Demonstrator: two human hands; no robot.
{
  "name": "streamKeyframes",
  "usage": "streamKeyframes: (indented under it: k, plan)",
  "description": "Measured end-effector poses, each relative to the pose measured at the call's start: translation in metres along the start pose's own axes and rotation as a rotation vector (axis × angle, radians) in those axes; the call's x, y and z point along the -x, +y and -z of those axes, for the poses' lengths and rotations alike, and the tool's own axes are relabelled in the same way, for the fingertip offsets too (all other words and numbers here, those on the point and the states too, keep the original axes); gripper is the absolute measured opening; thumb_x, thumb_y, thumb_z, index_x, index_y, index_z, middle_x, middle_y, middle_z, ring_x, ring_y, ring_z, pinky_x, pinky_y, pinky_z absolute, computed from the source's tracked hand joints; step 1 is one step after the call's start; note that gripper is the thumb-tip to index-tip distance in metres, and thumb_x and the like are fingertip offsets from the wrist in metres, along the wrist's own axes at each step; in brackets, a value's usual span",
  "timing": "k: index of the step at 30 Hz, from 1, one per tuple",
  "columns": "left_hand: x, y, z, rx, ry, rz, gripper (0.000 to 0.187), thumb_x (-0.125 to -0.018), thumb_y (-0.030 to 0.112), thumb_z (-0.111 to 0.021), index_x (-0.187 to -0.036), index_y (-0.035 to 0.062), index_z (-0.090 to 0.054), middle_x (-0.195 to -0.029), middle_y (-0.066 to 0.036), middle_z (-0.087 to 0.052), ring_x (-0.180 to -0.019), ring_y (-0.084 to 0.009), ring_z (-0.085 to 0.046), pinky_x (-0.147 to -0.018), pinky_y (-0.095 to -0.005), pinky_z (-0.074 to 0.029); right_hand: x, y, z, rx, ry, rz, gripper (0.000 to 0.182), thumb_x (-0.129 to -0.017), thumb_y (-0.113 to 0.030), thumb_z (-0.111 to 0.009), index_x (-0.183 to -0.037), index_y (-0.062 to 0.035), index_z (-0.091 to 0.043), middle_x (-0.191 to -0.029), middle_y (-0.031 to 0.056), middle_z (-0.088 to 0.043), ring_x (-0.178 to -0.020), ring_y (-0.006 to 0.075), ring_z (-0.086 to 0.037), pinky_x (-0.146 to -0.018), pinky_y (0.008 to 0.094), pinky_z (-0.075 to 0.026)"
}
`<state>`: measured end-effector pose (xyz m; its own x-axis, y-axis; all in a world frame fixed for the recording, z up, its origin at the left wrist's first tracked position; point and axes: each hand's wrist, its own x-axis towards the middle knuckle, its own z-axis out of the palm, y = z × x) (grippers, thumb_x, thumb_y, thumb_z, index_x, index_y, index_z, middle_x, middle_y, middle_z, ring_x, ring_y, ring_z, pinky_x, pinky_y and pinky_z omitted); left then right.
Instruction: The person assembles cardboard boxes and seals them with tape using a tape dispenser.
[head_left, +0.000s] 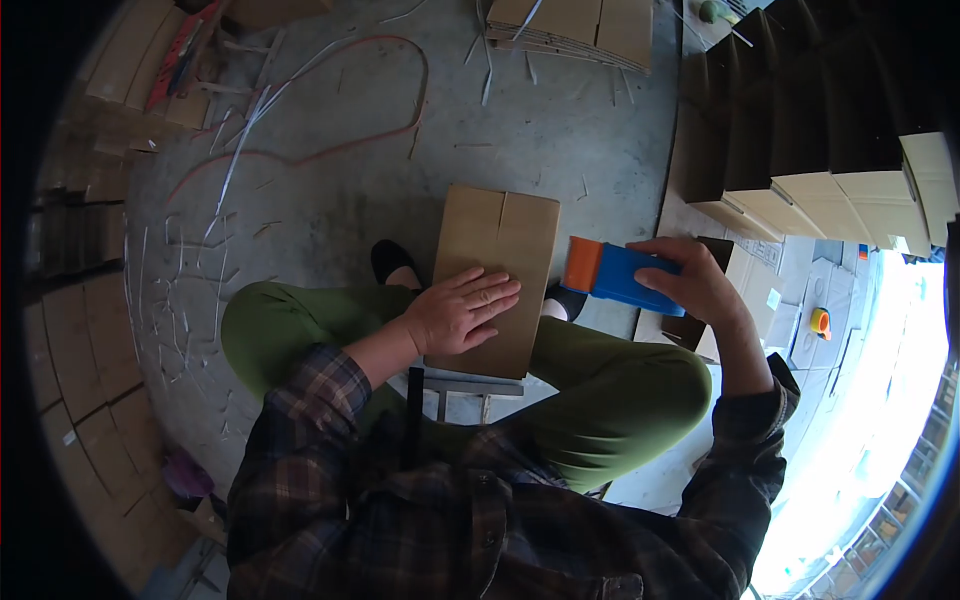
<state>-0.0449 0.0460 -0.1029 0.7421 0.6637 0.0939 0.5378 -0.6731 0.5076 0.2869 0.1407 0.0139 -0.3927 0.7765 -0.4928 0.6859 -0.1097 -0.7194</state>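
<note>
A closed cardboard box rests in front of me between my knees, with a seam slit at its far edge. My left hand lies flat on its top, fingers stretched out. To the right of the box, my right hand grips a blue block-shaped tool with an orange end. Its orange end points toward the box, with a small gap between them. I cannot make out exactly what kind of tool it is. Part of a small stool or stand shows under the box's near edge.
Open cardboard boxes stand in rows at the right. Flattened cardboard is stacked at the far side. Loose straps and scraps litter the concrete floor at the left. Stacked cartons line the left edge. A yellow-orange tape roll lies at the right.
</note>
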Motion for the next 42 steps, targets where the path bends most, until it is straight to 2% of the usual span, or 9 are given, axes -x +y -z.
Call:
streamKeyframes:
  k: [3, 7, 9, 14, 21, 30, 34, 36, 42]
  plan:
    - [-0.001, -0.001, 0.0, 0.006, -0.006, 0.003, 0.053, -0.083, 0.027, -0.066, -0.133, 0.014, -0.055, -0.144, -0.002, -0.047, -0.133, -0.0169, -0.042, -0.113, -0.0382, -0.03, 0.014, 0.027, 0.018, -0.006, 0.098, -0.086, 0.034, -0.083, -0.013, -0.071, -0.116, -0.0068, -0.067, -0.096, 0.0093, -0.07, -0.087, 0.0178, -0.066, -0.085, 0.0324, -0.052]
    - [-0.001, 0.0, 0.0, -0.018, -0.001, -0.008, 0.053, -0.082, 0.027, -0.067, -0.131, 0.013, -0.056, -0.143, -0.002, -0.047, -0.134, -0.0172, -0.042, -0.114, -0.0382, -0.029, 0.009, 0.056, 0.015, 0.006, 0.073, -0.128, 0.035, -0.083, -0.016, -0.072, -0.116, -0.009, -0.067, -0.098, 0.0101, -0.07, -0.089, 0.0181, -0.067, -0.086, 0.0324, -0.052]
    - [-0.002, 0.0, 0.001, -0.027, 0.004, -0.018, 0.052, -0.082, 0.027, -0.066, -0.131, 0.0124, -0.056, -0.143, -0.003, -0.048, -0.134, -0.0173, -0.041, -0.114, -0.0381, -0.028, -0.006, 0.066, 0.003, 0.091, 0.065, -0.105, 0.035, -0.083, -0.021, -0.072, -0.117, -0.0105, -0.068, -0.1, 0.0123, -0.07, -0.093, 0.0231, -0.067, -0.088, 0.0368, -0.053]
    - [-0.001, -0.001, 0.001, -0.054, -0.013, -0.024, 0.052, -0.085, 0.029, -0.063, -0.133, 0.0115, -0.054, -0.144, -0.002, -0.046, -0.136, -0.0168, -0.039, -0.115, -0.0367, -0.025, -0.037, 0.076, -0.023, 0.192, 0.045, -0.14, 0.035, -0.083, -0.023, -0.072, -0.116, -0.0107, -0.068, -0.1, 0.0119, -0.07, -0.092, 0.0223, -0.068, -0.087, 0.0344, -0.053]
    - [-0.001, -0.003, 0.002, 0.0, -0.025, -0.016, 0.053, -0.086, 0.029, -0.063, -0.134, 0.0114, -0.053, -0.145, -0.002, -0.045, -0.136, -0.0167, -0.038, -0.115, -0.0376, -0.024, -0.072, 0.057, -0.051, 0.207, 0.043, -0.176, 0.037, -0.079, -0.032, -0.07, -0.113, -0.0175, -0.069, -0.1, 0.0107, -0.07, -0.091, 0.0249, -0.067, -0.087, 0.0353, -0.052]
    - [0.001, -0.004, 0.002, -0.011, 0.032, 0.004, 0.054, -0.081, 0.027, -0.067, -0.131, 0.0102, -0.055, -0.144, -0.004, -0.047, -0.135, -0.0178, -0.04, -0.114, -0.0391, -0.028, -0.119, 0.023, -0.039, 0.355, -0.115, -0.246, 0.038, -0.076, -0.034, -0.07, -0.106, -0.012, -0.072, -0.097, 0.0115, -0.071, -0.091, 0.0231, -0.067, -0.083, 0.0339, -0.053]
    - [0.002, -0.006, 0.003, -0.015, 0.054, 0.032, 0.055, -0.082, 0.028, -0.066, -0.133, 0.0111, -0.054, -0.145, -0.003, -0.045, -0.135, -0.0182, -0.04, -0.114, -0.0392, -0.028, -0.134, 0.014, -0.085, 0.592, -0.154, -0.2, 0.036, -0.075, -0.038, -0.067, -0.1, -0.0131, -0.074, -0.099, 0.0102, -0.07, -0.093, 0.0253, -0.067, -0.084, 0.0373, -0.052]
    - [0.001, -0.008, 0.005, -0.009, 0.072, 0.04, 0.055, -0.082, 0.028, -0.066, -0.134, 0.0115, -0.053, -0.145, -0.003, -0.045, -0.135, -0.0182, -0.04, -0.113, -0.0393, -0.028, -0.132, 0.012, -0.106, 0.83, -0.122, -0.21, 0.032, -0.078, -0.038, -0.063, -0.098, -0.0147, -0.074, -0.099, 0.0093, -0.07, -0.095, 0.028, -0.066, -0.085, 0.0406, -0.052]
    - [-0.003, -0.013, 0.009, 0.027, 0.105, -0.009, 0.051, -0.084, 0.024, -0.064, -0.132, 0.0116, -0.054, -0.144, -0.002, -0.045, -0.136, -0.0181, -0.038, -0.113, -0.039, -0.028, -0.061, -0.009, -0.037, 0.584, 0.186, -0.185, 0.032, -0.082, -0.034, -0.067, -0.108, -0.0164, -0.071, -0.101, 0.0107, -0.07, -0.093, 0.0263, -0.068, -0.085, 0.0365, -0.053]
